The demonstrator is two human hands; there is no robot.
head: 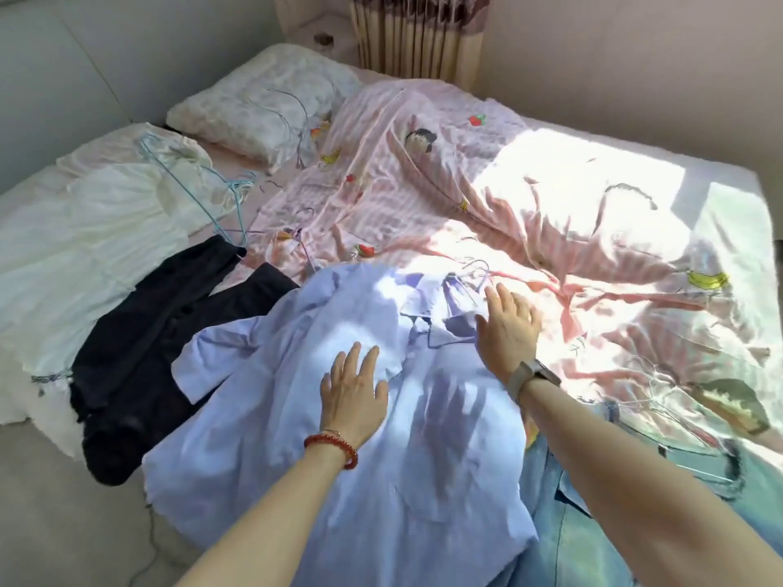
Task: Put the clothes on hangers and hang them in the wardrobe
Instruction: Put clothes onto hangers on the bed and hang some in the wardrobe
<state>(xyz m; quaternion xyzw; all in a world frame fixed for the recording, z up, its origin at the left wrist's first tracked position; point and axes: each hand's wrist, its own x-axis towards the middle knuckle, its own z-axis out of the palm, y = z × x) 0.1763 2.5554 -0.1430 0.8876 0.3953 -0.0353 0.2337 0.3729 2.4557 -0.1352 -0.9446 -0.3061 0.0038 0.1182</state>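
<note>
two hands work over one garment: a light blue shirt (pixel 296 417) spread front-up across the near edge of the bed (pixel 720 197), its collar toward the bed's middle and its hem hanging over the near edge, a layout that probably keeps the neck opening reachable for a hanger. a thin wire hanger (pixel 476 271) shows at the collar, hook pointing to the far edge; whether its arms are fully inside the shoulders cannot be told. the left hand (pixel 354 394) lies flat with fingers straight on the shirt's chest, seemingly pinning the cloth, gripping nothing. the right hand (pixel 506 319), fingers extended and loose, sits just beside the collar and hanger, holding nothing. toward the left edge lie a dark garment (pixel 140 362) and a white dress (pixel 84 247), with a blue hanger (pixel 186 180) resting on the dress; denim jeans (pixel 635 523) lie at the near right corner. a pillow (pixel 254 103) sits near the far left corner. no wardrobe is in view.
</note>
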